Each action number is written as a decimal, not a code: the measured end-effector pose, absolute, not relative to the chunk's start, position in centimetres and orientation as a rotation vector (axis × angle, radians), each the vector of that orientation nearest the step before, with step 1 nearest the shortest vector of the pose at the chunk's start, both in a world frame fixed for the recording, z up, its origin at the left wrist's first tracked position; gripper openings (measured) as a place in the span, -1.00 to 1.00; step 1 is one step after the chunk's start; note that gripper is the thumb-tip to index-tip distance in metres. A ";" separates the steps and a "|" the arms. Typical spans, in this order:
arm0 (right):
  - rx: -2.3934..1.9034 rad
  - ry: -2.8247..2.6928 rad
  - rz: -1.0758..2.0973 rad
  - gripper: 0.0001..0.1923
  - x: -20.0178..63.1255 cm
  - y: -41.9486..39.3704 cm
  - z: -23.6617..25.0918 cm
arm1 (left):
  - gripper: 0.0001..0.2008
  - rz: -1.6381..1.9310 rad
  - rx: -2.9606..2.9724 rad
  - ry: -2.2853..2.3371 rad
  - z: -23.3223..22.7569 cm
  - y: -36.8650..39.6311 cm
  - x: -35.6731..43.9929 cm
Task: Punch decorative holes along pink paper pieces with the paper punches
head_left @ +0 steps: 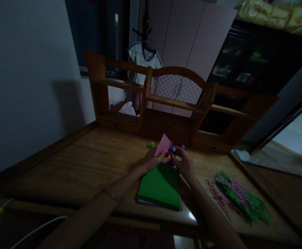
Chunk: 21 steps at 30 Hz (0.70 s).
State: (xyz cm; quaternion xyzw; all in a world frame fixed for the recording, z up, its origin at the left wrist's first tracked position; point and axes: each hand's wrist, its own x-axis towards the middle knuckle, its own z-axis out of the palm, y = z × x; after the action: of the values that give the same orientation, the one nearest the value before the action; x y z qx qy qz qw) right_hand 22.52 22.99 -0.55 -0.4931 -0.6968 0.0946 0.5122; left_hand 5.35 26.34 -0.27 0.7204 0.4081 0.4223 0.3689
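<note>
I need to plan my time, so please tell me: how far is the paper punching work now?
Done: a pile of punched green and pink strips lies at the right of the desk. In hand: the left hand holds a pink paper piece with holes along one edge, and the right hand holds a purple punch. Left: a stack of uncut sheets, green on top.

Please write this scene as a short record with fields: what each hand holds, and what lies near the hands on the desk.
left hand: left hand holds a pink paper piece with punched holes along one edge
right hand: right hand holds a purple punch at the paper's edge
under the hands: stack of coloured paper, green sheet on top
desk: wooden desk with a shelf at the back
other items: green punch behind the hands; pile of punched paper strips, green and pink, at the right
light: dim
</note>
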 end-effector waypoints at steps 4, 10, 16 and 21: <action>-1.190 -1.677 0.208 -0.69 22.6 23.1 -0.7 | -0.59 1.101 1.867 1.022 -0.5 26.5 5.3; -1.200 -1.691 0.202 -0.70 22.3 22.9 -0.4 | -0.55 1.088 1.822 0.991 -0.5 26.3 5.2; -1.209 -1.671 0.214 -0.69 22.1 22.7 -0.2 | -0.46 1.119 1.820 0.982 -0.3 26.2 4.7; -1.184 -1.665 0.255 -0.69 21.8 22.5 0.0 | -0.45 1.148 1.850 0.976 -0.5 26.3 4.9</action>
State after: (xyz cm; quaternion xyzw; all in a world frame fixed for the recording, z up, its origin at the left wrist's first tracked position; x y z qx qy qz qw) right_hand 21.83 22.49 0.02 -0.4929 -0.6930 0.1062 0.5152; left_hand 4.89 26.35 -0.48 0.7207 0.3800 0.4474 0.3688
